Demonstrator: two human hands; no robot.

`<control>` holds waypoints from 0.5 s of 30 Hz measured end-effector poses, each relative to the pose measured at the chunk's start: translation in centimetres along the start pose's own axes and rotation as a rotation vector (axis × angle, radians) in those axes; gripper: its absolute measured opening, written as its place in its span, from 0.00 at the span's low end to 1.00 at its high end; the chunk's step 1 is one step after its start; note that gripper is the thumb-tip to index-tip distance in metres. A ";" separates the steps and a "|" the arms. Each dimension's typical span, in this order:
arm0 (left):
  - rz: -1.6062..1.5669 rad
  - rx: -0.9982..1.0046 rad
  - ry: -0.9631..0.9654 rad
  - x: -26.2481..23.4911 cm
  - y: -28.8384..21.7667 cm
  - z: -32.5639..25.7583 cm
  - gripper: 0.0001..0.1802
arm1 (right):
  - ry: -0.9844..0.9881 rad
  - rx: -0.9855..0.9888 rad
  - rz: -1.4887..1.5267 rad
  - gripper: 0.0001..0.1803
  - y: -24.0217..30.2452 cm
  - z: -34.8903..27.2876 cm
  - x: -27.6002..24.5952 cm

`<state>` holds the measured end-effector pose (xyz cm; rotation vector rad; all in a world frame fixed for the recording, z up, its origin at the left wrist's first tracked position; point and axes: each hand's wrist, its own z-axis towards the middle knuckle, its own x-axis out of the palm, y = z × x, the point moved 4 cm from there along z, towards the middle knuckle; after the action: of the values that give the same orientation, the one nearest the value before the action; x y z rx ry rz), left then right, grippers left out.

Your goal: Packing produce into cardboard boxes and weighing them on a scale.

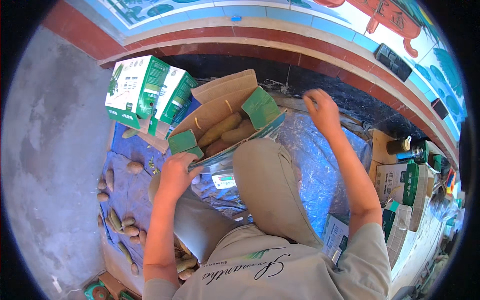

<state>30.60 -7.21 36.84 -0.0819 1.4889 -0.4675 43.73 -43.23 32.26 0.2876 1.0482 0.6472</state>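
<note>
An opened cardboard box (207,117) with green flaps sits tilted in front of my knees. Several long brownish-green vegetables (220,129) lie inside it. My left hand (175,172) grips the box's near left corner, fingers over the edge by a green flap and thumb outside. To the right of the box, my right hand (322,110) is raised and apart from it, fingers loosely bent, with nothing visible in them. A white scale (223,180) with a lit green display shows just under the box's near side, partly hidden by my leg.
Two white-and-green boxes (135,90) stand at the far left. Loose vegetables (131,231) are scattered over the blue sheet (125,155) on the left. More cartons (400,182) and a jar (398,146) stand at right. A tiled wall ledge (280,37) runs along the back.
</note>
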 end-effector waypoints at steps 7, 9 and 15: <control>0.065 -0.073 0.028 1.4 1.0 -0.3 0.10 | 0.050 -0.323 -0.103 0.13 11.9 8.7 8.4; 0.107 -0.080 0.004 1.5 1.0 -0.2 0.08 | 0.139 -0.373 -0.178 0.14 13.4 9.1 11.0; 0.117 -0.047 -0.044 1.9 1.5 -0.3 0.07 | 0.509 -0.181 -0.349 0.08 13.4 9.1 14.4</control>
<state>30.73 -6.48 34.58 -0.0417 1.4531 -0.3348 51.73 -23.10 33.28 -0.2308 1.4723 0.5015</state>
